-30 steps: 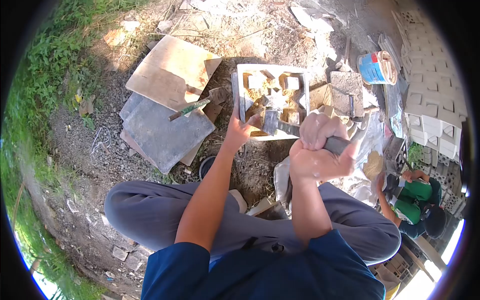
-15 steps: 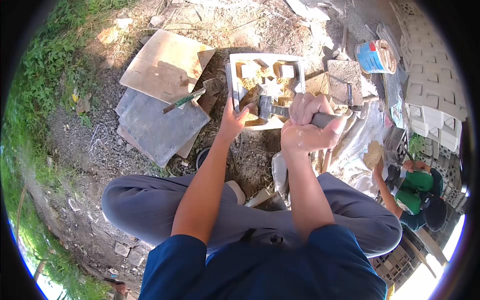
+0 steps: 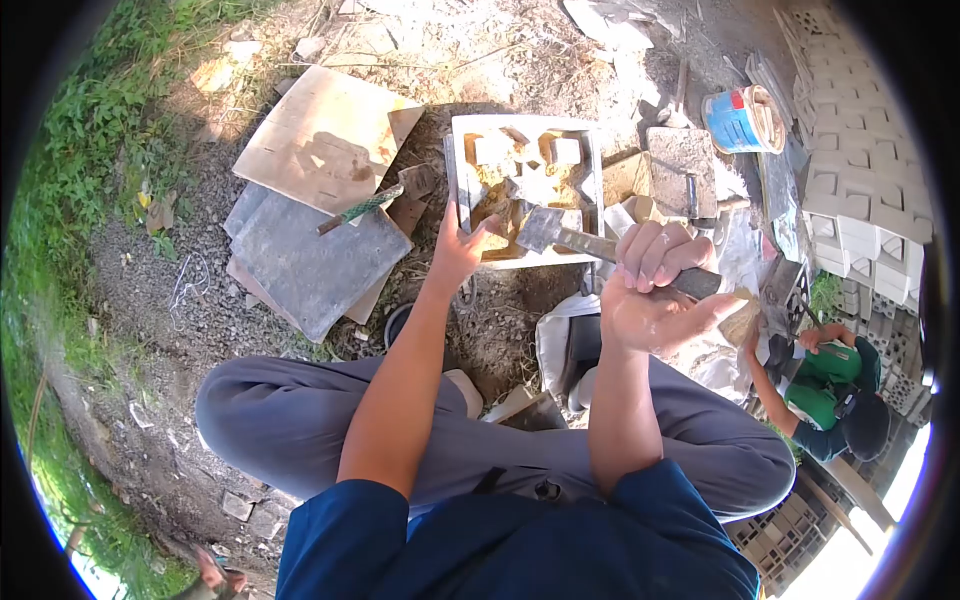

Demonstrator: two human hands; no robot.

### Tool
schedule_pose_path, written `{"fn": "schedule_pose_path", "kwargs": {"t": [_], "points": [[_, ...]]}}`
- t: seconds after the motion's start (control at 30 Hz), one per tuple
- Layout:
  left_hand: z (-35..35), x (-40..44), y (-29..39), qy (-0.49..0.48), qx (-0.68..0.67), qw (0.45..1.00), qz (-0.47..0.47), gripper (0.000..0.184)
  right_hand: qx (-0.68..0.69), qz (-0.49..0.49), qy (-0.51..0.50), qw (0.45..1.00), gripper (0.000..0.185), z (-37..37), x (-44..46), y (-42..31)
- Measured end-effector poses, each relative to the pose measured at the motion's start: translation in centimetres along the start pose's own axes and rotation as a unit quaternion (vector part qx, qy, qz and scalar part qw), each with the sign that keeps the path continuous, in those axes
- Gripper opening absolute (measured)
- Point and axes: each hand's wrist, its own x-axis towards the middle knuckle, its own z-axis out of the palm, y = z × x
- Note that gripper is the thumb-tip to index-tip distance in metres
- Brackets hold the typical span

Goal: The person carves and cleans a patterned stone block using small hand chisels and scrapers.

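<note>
A pale rectangular frame with whitish blocks and yellowish material inside lies on the ground ahead of me. My left hand is at its lower left corner, thumb apart from the fingers, with the fingers along the outer left side. My right hand is wrapped round the dark handle of a scraper-like tool. The tool's flat metal blade is over the lower part of the frame, and I cannot tell whether it touches the blocks.
Flat boards are stacked at the left, with a green-handled tool on them. A blue bucket stands upper right, near stacked pale blocks. Another person in green and dark clothes is at the lower right.
My right hand has shifted right and slightly down, drawing the tool back with it; its blade now shows more fully. My left hand remains at the frame's corner.
</note>
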Motion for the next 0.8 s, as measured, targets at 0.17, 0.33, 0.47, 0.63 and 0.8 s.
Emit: {"fn": "schedule_pose_path", "kwargs": {"t": [0.17,0.33,0.47,0.63,0.8], "points": [[-0.8,-0.4,-1.6,0.006,0.015,0.997,-0.073,0.07,0.002,0.022,-0.022,1.0,0.063,-0.4,-0.1,1.4],[0.0,-0.3,0.7,0.031,0.011,0.992,-0.124,0.069,-0.002,-0.01,-0.021,1.0,0.07,0.0,0.1,2.7],[1.1,-0.6,4.1,0.034,0.014,0.992,-0.119,0.069,0.005,-0.041,-0.043,0.998,0.07,-1.0,-0.3,3.4],[0.8,0.8,3.7,0.054,0.036,0.995,-0.079,0.062,0.029,-0.053,-0.032,0.998,0.072,-1.1,0.9,1.8],[1.3,0.1,3.9,0.05,-0.02,0.995,-0.08,0.066,-0.069,-0.029,-0.018,0.997,0.072,-0.3,1.2,2.3]]}}
